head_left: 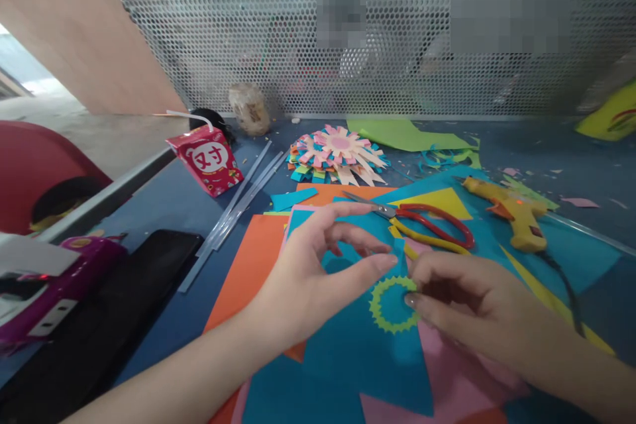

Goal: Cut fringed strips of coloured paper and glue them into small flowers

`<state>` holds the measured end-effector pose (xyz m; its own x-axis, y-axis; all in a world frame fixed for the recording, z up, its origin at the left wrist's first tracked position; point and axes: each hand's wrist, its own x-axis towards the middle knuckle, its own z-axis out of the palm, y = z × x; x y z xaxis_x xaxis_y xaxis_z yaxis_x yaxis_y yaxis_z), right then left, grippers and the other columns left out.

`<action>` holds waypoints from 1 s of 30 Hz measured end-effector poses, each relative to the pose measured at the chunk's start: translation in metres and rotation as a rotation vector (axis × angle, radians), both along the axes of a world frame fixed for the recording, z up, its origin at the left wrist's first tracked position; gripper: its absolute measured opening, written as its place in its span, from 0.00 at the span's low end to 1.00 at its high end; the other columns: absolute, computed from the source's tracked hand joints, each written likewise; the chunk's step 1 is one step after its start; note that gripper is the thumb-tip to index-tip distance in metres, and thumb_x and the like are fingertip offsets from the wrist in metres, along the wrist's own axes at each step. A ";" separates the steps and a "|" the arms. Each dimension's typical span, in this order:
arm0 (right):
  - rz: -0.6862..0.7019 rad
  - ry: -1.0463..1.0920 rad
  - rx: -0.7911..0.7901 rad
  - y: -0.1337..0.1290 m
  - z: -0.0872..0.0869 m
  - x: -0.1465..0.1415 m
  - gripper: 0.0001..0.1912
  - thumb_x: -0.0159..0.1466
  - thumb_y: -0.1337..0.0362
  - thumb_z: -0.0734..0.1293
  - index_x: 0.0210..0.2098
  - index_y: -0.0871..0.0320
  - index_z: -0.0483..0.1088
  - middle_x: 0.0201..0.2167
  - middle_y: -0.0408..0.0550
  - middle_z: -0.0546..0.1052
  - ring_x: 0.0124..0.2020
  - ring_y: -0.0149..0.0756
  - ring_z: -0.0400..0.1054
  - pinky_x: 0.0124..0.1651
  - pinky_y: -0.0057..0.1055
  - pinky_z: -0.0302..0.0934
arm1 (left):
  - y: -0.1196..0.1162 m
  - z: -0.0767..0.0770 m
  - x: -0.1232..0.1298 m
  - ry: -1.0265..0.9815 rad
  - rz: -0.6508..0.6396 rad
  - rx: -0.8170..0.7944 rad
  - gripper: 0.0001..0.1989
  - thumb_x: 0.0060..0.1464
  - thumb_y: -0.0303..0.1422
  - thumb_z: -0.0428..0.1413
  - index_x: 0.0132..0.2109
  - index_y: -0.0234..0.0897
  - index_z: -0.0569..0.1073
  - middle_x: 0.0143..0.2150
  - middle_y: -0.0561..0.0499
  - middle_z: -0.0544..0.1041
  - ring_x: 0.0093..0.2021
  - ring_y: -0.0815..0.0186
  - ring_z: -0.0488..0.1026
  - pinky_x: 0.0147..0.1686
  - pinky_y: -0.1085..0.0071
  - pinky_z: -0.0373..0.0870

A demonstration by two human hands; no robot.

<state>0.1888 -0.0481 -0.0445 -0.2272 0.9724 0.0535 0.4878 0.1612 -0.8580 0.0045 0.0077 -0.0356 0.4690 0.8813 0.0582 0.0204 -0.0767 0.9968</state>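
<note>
Between the thumb and fingers of my right hand is the edge of a light green paper ring with a toothed outer rim. My left hand is beside it on the left, fingers curved, thumb apart from them, nothing visible between. Under both hands lie overlapping sheets: blue paper, orange paper and pink paper. Just beyond my hands rest scissors with red and yellow handles. A yellow glue gun lies to the right, its small orange light showing.
Layered paper rosettes with ribbon tails sit farther back, near green paper. Clear glue sticks, a red drink box with a straw, a black phone-like slab and a purple object lie left. A perforated metal panel stands behind.
</note>
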 end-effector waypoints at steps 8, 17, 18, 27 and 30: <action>0.033 -0.005 -0.032 -0.002 0.000 -0.007 0.09 0.57 0.65 0.62 0.21 0.55 0.60 0.16 0.36 0.61 0.17 0.26 0.57 0.18 0.20 0.55 | -0.003 0.000 0.005 0.042 0.014 -0.042 0.16 0.48 0.29 0.60 0.46 0.40 0.70 0.28 0.56 0.74 0.32 0.69 0.71 0.34 0.70 0.63; 0.012 -0.071 0.062 -0.002 -0.001 -0.001 0.09 0.58 0.66 0.62 0.22 0.55 0.62 0.18 0.37 0.65 0.19 0.26 0.59 0.19 0.20 0.57 | -0.003 0.002 0.001 -0.026 0.036 -0.115 0.14 0.48 0.30 0.61 0.44 0.39 0.70 0.29 0.55 0.75 0.32 0.69 0.71 0.34 0.71 0.63; 0.013 -0.068 0.062 -0.001 -0.002 -0.001 0.09 0.58 0.67 0.62 0.22 0.55 0.62 0.17 0.37 0.65 0.19 0.26 0.59 0.19 0.20 0.57 | -0.003 0.003 0.001 -0.035 0.028 -0.133 0.14 0.48 0.31 0.61 0.44 0.39 0.70 0.29 0.55 0.75 0.32 0.68 0.71 0.34 0.71 0.63; 0.017 -0.069 0.052 -0.003 -0.001 0.000 0.08 0.58 0.66 0.62 0.23 0.54 0.62 0.18 0.38 0.66 0.20 0.28 0.60 0.20 0.22 0.57 | -0.005 0.003 -0.001 -0.008 0.001 -0.137 0.15 0.49 0.32 0.61 0.45 0.40 0.70 0.29 0.57 0.73 0.32 0.71 0.68 0.35 0.72 0.62; 0.012 -0.079 0.068 -0.003 -0.001 0.000 0.07 0.59 0.66 0.62 0.24 0.54 0.63 0.19 0.38 0.66 0.20 0.28 0.61 0.21 0.22 0.58 | -0.006 0.004 0.000 -0.047 -0.008 -0.135 0.13 0.51 0.32 0.60 0.45 0.39 0.69 0.27 0.57 0.72 0.30 0.72 0.67 0.33 0.74 0.62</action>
<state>0.1886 -0.0513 -0.0456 -0.2447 0.9643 0.1011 0.5512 0.2241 -0.8037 0.0046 0.0016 -0.0311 0.4752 0.8791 -0.0385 -0.0265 0.0581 0.9980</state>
